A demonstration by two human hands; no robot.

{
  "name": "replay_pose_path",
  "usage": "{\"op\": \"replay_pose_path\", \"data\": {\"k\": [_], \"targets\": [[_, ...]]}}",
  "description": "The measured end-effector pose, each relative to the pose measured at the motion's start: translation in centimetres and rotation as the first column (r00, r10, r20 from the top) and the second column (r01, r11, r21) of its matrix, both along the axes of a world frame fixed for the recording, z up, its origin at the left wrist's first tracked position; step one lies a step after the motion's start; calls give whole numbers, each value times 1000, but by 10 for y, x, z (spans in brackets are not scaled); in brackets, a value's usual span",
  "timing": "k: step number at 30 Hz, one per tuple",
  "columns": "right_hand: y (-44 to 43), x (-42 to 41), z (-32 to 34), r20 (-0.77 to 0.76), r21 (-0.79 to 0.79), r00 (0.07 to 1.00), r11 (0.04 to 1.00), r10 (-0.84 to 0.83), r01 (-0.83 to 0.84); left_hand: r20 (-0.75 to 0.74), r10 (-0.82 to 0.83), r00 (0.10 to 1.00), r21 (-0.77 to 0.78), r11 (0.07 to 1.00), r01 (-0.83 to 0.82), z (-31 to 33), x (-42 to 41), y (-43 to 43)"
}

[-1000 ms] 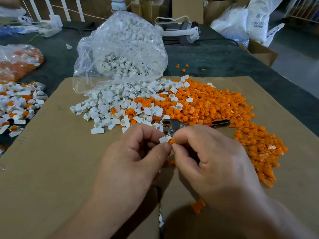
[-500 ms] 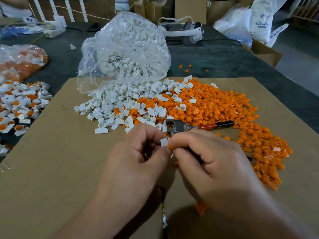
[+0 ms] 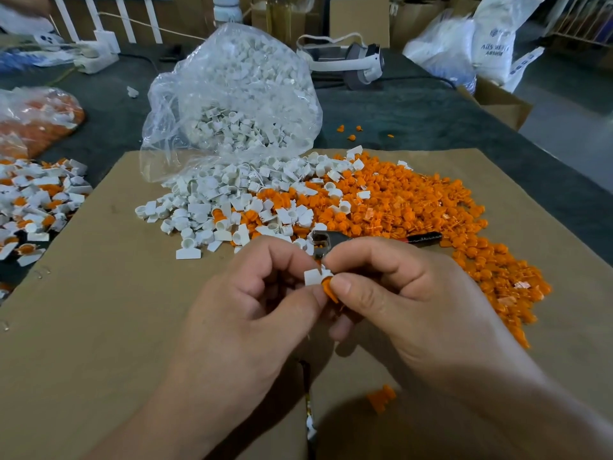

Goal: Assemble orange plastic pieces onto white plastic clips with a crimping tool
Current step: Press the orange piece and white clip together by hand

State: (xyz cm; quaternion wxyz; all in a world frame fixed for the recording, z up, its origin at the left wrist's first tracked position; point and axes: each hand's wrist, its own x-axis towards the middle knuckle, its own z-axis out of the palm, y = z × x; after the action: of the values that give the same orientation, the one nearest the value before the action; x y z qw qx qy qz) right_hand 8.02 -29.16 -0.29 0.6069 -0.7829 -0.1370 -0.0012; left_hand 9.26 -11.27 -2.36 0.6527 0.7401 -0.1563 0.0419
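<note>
Brown cardboard sheet (image 3: 99,327) over a dark table (image 3: 414,111), clear plastic bag of white clips (image 3: 232,94) slumped at the back, heap of small orange plastic pieces (image 3: 414,210) spilled in front, boxes (image 3: 497,104) behind. Left hand (image 3: 252,313) pinches one small white plastic clip (image 3: 313,277) and right hand (image 3: 408,300) pinches an orange plastic piece (image 3: 330,288) butted against its end. Looks like the seating step; next they'd need a hand free for the red-handled metal crimping tool (image 3: 326,242) lying at the heap's edge just behind both hands.
</note>
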Motion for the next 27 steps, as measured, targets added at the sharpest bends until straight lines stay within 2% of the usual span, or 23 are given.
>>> {"op": "replay_pose_path", "data": {"k": [4,14,19,20,21,22,24,25,27], "targets": [[1,2,-2,-2,23,1000,1000,-10,10,1,-3,1000,38,999,3,4,-1,-1],[3,0,-2,-29,118,999,992,-42,46,-63,-127,990,-155,981,116,4,1,-7],[5,2,-1,-80,94,996,995,-34,42,-161,-113,981,-204,976,79,2,1,-8],[5,2,-1,-48,30,998,998,-46,47,-195,-97,976,-215,975,54,2,2,-8],[4,3,-2,54,-108,995,990,-81,86,-216,-67,974,-215,977,20,2,4,-8],[0,4,-3,197,-273,974,948,-110,162,-230,-32,973,-210,977,-17,2,6,-6],[-10,7,0,423,-508,899,790,-117,342,-272,24,962,-245,965,-93,2,12,-2],[-18,10,2,440,-591,891,712,-110,380,-303,35,952,-280,952,-124,3,14,0],[-31,13,3,315,-795,944,516,-99,320,-343,46,938,-317,935,-162,4,17,6]]}}
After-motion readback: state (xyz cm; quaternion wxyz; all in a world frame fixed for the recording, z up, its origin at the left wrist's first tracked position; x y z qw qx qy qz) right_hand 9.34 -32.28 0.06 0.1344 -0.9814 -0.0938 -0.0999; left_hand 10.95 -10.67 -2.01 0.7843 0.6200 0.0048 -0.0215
